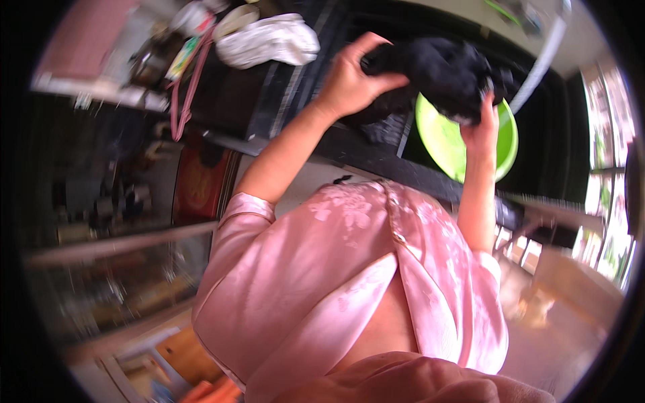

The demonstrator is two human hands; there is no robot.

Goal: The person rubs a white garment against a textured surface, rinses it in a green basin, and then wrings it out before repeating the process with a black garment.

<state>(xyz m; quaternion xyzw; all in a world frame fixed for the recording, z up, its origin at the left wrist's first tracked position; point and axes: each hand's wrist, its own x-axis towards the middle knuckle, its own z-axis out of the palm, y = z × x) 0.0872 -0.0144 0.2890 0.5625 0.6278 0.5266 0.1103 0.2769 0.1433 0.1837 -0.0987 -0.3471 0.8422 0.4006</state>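
A bunched black cloth (pixel 443 70) is stretched between my two hands, above a lime green plastic basin (pixel 441 138) in a dark sink area. My left hand (pixel 352 75) grips the cloth's left end between thumb and curled fingers. My right hand (pixel 481 118) holds its right side, with the fingers partly hidden by the fabric. More dark fabric (pixel 385 128) lies below the cloth, left of the basin. Motion blurs the cloth's edges.
A white cloth (pixel 272 43) lies on the dark counter at the upper left, near a hanging pink strap (pixel 186 101). The dark counter edge (pixel 368 163) runs close before my body. A pale pipe (pixel 541 63) slants behind the basin, and windows (pixel 604 151) stand at the far right.
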